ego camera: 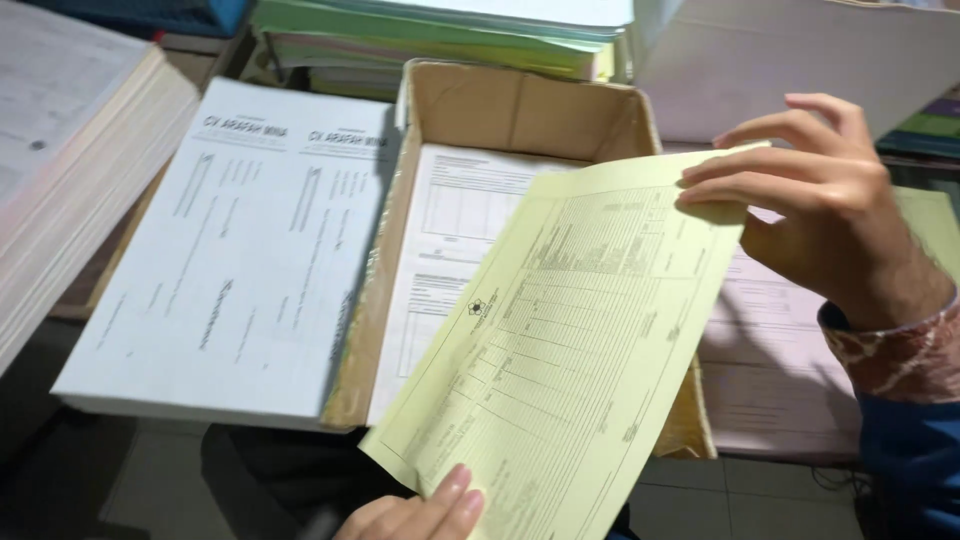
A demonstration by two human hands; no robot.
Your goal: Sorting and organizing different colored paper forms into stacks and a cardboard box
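Above the cardboard box [520, 105], the yellow form [560, 350] slants, its long axis running from lower left to upper right. The right hand [810, 200] pinches its upper corner; the left hand [415, 515] grips its lower edge.

From my remote seat I see grey floor tiles [740, 505] at five o'clock, a dark floor patch [60, 480] at seven, and shelves of stacked coloured paper [440, 35] at twelve, softly lit.
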